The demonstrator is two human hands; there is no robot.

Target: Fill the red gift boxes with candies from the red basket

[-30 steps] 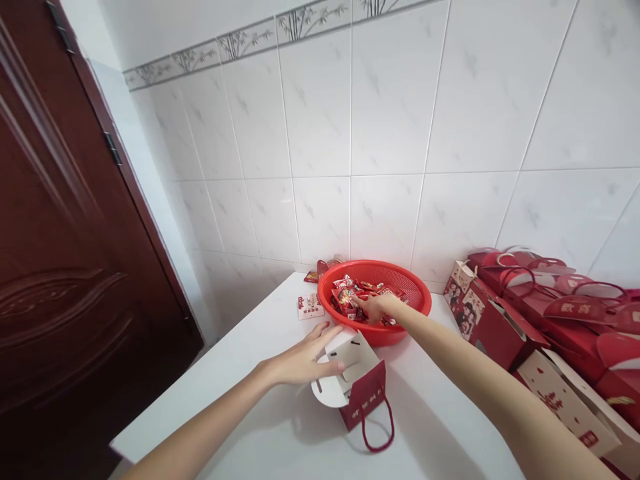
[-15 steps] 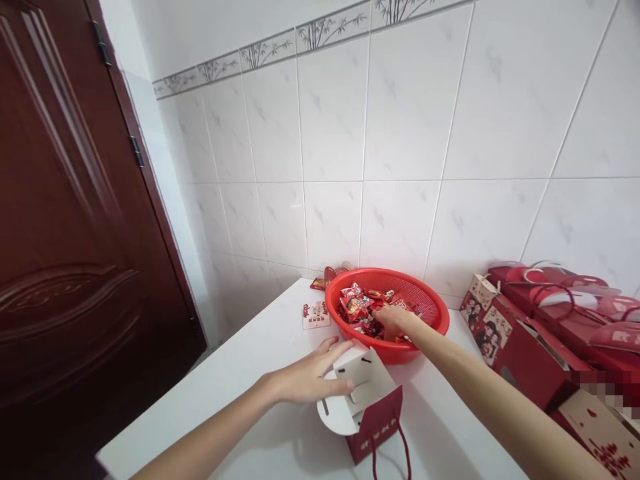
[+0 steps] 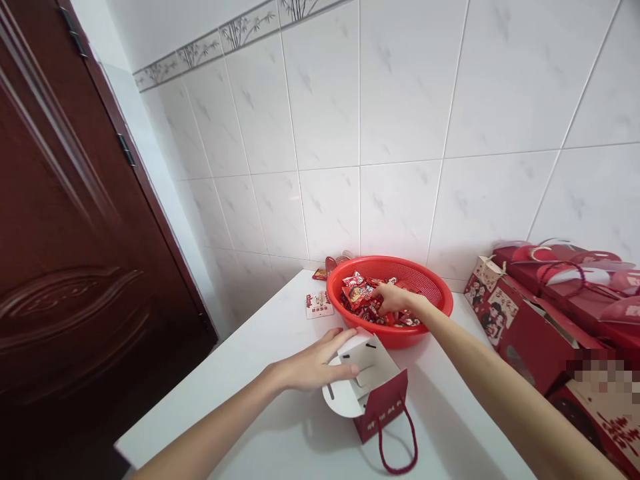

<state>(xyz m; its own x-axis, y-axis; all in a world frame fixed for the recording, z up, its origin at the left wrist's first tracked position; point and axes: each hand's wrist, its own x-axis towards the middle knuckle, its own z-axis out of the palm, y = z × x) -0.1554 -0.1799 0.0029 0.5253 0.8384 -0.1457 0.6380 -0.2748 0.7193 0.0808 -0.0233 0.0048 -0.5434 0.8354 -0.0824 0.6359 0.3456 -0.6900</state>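
Note:
An open box [image 3: 383, 407], dark red outside and white inside, stands on the white table with its flaps up and a red cord handle hanging at the front. My left hand [image 3: 323, 360] rests on the box's left side, thumb over a white flap and fingers along the back edge. Behind the box is a red plastic basket [image 3: 390, 339] holding many small red wrapped packets [image 3: 356, 293]. My right hand [image 3: 395, 299] reaches into the basket with fingers curled down at the packets; whether a packet is between the fingertips cannot be made out.
A printed card [image 3: 319, 305] lies left of the basket on the white table [image 3: 250, 373]. Several red gift boxes [image 3: 530, 327] line the right side against the tiled wall [image 3: 400, 100]. A dark red door [image 3: 75, 267] stands at the left.
The view has shifted slightly. My right hand has lifted a little among the packets in the basket. My left hand stays on the box.

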